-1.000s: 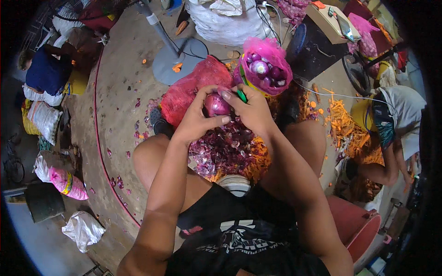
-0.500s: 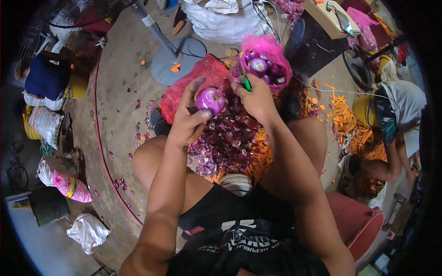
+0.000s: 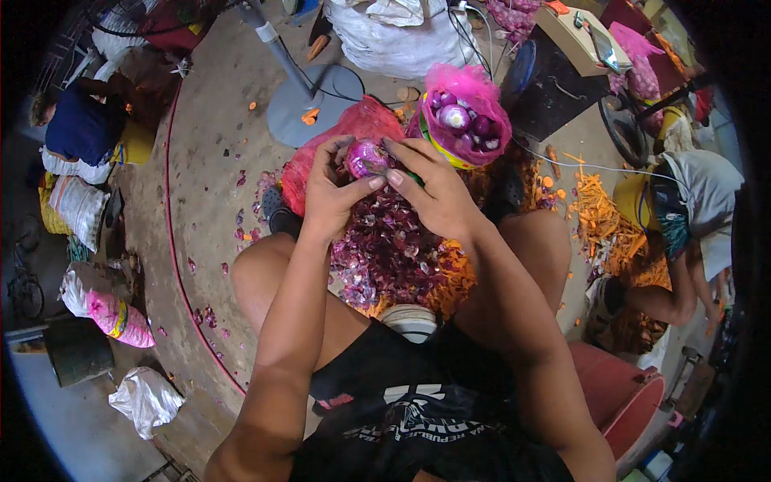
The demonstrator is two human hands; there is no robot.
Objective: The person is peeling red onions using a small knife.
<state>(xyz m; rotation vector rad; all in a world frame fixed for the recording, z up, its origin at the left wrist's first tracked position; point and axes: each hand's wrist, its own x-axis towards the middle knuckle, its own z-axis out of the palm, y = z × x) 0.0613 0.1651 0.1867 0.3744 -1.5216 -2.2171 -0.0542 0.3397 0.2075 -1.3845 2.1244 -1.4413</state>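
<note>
My left hand (image 3: 333,189) is wrapped round a purple onion (image 3: 366,157), thumb across its near side. My right hand (image 3: 430,189) meets the onion from the right, thumb at its lower edge, fingers closed around a small green-handled tool (image 3: 414,178), mostly hidden by the hand. Below both hands, between my legs, lies a heap of dark onion skins (image 3: 381,249) over orange carrot shreds (image 3: 454,285). A red mesh sack (image 3: 301,177) lies just beyond my left hand; a pink bag (image 3: 454,76) holding several onions stands beyond my right.
A metal post on a round base (image 3: 285,116), white sacks (image 3: 393,44) and a black box (image 3: 554,96) stand ahead. A red hose (image 3: 173,241) runs along the left. Co-workers bend at left (image 3: 84,128) and right (image 3: 699,193). A red bucket (image 3: 618,402) sits at my right hip.
Half a second ago my hands were apart and the green tool was raised; now they meet again at the onion, my right thumb lower on it and the handle mostly covered.
</note>
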